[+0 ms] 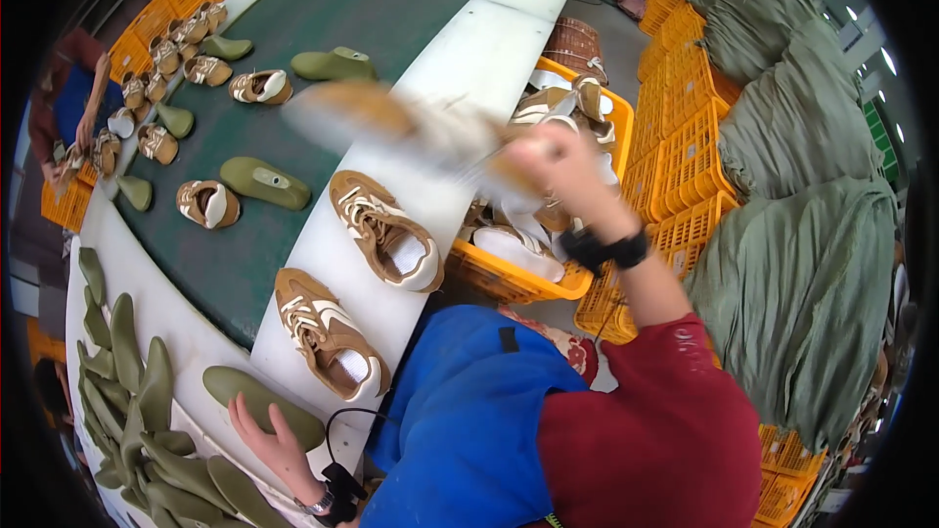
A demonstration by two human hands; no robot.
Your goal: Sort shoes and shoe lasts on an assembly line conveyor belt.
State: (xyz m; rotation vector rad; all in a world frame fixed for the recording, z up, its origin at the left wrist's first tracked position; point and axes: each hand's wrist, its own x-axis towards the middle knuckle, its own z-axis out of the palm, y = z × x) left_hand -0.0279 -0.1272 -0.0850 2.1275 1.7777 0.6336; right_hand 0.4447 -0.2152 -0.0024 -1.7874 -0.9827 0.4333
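Note:
My right hand [553,161] is closed round one end of a brown and white sneaker [430,127], which is smeared by motion above the white ledge. My left hand [269,442] has its fingers spread and holds nothing I can see. It lies beside a green shoe last [256,396], its fingertips at or over the last's edge; whether they touch, I cannot tell. Two tan sneakers with white laces, one [384,231] farther off and one [331,332] nearer me, rest on the white ledge [391,152] between my arms.
An orange crate [577,284] of sneakers stands right of the ledge. Green lasts [147,411] pile up at lower left. The green belt [323,29] carries lasts and sneakers. A co-worker's hand [83,132] is at far left. Stacked orange crates [690,171] and green cloth-covered heaps [802,274] line the right.

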